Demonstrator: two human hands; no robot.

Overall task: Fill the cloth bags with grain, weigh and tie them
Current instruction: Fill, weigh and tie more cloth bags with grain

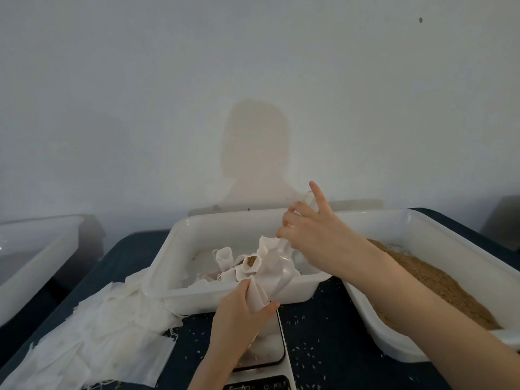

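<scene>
— While the left hand (242,308) grips the bag (270,280) round its lower part, above the scale (267,350), what should the right hand (312,232) be doing?

— It pinches the top of the cloth, or its string, I can't tell which, with the forefinger sticking up free. My guess is the neck is being drawn shut for tying. Pull straight up and away from the left hand, so the cloth gathers evenly.

— Where does the bag sit, exactly?

— Held in the air between the hands, over the near wall of the middle tub (225,296), not resting on the scale. Whether it has been weighed, I can't say.

— Anything to watch?

— Grain (439,280) lies heaped in the right tub (461,237), and loose kernels (309,347) dot the dark table (332,370). Keep the mouth upward until the knot bites, or more will spill.

— And after?

— Probably drop it beside the filled bags (250,263) in the middle tub, one of which shows grain at an open mouth. Empty bags (92,333) wait in a pile on the left.
</scene>
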